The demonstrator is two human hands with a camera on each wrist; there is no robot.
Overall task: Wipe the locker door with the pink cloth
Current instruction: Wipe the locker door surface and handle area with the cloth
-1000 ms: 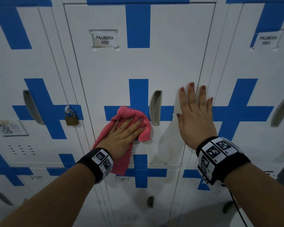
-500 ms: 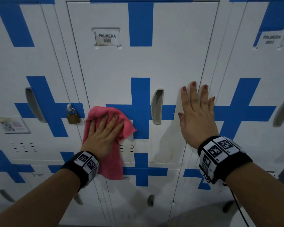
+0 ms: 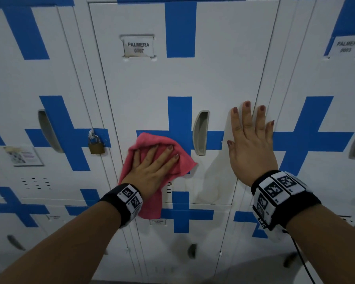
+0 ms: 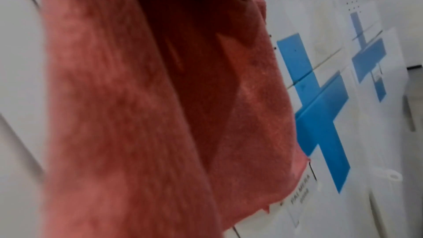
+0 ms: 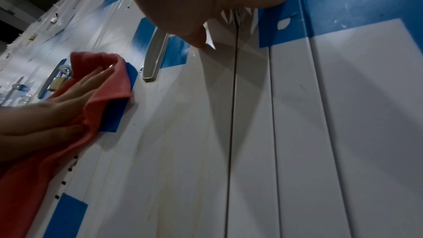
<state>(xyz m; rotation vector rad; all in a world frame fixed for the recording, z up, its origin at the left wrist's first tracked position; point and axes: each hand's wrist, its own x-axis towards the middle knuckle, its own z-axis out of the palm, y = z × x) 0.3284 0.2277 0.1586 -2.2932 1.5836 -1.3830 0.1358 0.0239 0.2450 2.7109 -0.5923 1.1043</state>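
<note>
- The white metal locker door (image 3: pixel 193 83), marked with a blue painted cross and a label reading "PALMERA", stands closed at the centre of the head view.
- The pink terry cloth (image 3: pixel 152 144) lies flat against this door, over the left arm of the blue cross, just left of the grey recessed handle (image 3: pixel 200 133). Its lower end hangs loose past the door's bottom edge.
- The left hand (image 3: pixel 152 169) presses the cloth to the door with straight, slightly fanned fingers; nothing is pinched.
- The right hand (image 3: pixel 251 144) rests flat on the door's right edge, fingers straight and spread, spanning the seam to the neighbouring locker. It holds nothing.
- The left wrist view is blurred and mostly filled by the cloth.
- A brass padlock (image 3: pixel 96 146) hangs on the locker to the left.
- Small vent slots (image 3: pixel 168 188) show beside the left wrist, partly covered by the cloth.
- Faint yellowish staining (image 3: pixel 209 191) marks the door's lower right area.
</note>
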